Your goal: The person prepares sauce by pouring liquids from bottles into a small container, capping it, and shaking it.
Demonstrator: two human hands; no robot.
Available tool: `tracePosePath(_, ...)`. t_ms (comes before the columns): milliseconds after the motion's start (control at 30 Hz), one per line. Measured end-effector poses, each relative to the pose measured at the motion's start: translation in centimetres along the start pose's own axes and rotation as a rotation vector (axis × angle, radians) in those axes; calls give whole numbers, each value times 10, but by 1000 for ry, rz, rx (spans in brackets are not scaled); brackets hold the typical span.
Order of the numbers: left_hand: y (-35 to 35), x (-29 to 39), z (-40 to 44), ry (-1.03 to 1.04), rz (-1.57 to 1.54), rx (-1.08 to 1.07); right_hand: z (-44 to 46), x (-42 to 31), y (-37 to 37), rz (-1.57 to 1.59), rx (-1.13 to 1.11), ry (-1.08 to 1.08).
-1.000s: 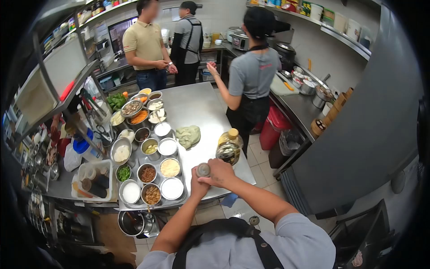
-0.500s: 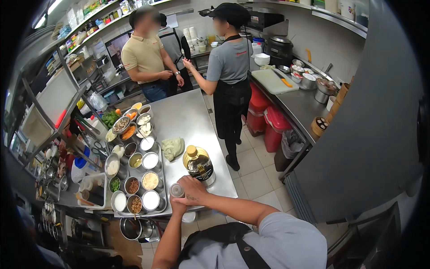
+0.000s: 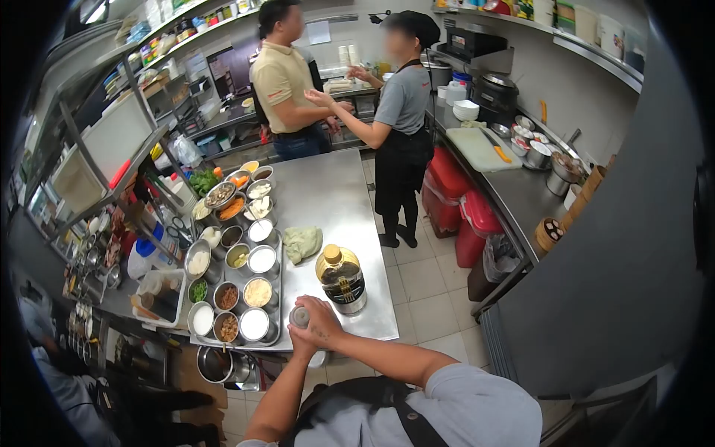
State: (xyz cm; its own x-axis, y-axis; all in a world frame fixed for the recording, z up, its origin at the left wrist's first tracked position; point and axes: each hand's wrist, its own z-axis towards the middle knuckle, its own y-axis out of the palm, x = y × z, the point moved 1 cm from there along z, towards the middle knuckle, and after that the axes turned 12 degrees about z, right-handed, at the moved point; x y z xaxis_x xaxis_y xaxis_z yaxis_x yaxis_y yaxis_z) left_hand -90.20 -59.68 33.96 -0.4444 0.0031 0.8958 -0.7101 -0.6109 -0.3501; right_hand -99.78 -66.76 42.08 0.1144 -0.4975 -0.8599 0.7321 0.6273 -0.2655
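Observation:
Both my hands are wrapped round a small clear container at the table's front edge. My left hand grips it from below and the left side, and my right hand closes round it from the right. Just beyond them stands a large oil bottle with a yellow cap, upright on the steel table. Further back lies a crumpled green cloth. To the left, several metal pots of ingredients stand on a tray.
Two people stand at the far side, one in a beige shirt, one in a grey shirt and black apron. A cutting board with a knife lies on the right counter above red bins. Another person is at lower left.
The view has shifted. The two people at the back now stand closer together, and the one in grey has raised both hands. My hands still hold the container.

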Motion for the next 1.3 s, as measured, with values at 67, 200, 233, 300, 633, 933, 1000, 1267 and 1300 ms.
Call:
tracePosePath(67, -8, -2, 3, 17, -4, -75, 8, -2, -10, 93, -176, 100)
tracePosePath(200, -32, 20, 10, 126, 128, -339, 32, 5, -40, 45, -528, -92)
tracePosePath(233, -31, 20, 9, 144, 119, -327, 31, 5, -41, 88, -531, -58)
tracePosePath(300, -27, 15, 7, 171, 109, -272, 33, 4, -35, 177, -567, -1)
tracePosePath(633, -12, -1, 0, 29, 57, -49, 8, -12, -11, 123, -180, 187)
tracePosePath(933, -2, 16, -7, 1, -9, 43, 17, 4, -17, 28, -272, -95)
tracePosePath(1000, -2, 34, -13, -3, 79, 115, 2, -3, -5, -64, -59, -90)
tracePosePath(1267, -19, 11, -10, 6, -57, -144, 25, 0, -31, 181, -464, -2)
tracePosePath(1300, -19, 10, -11, -8, -86, -175, 26, 7, -31, 174, -503, -112)
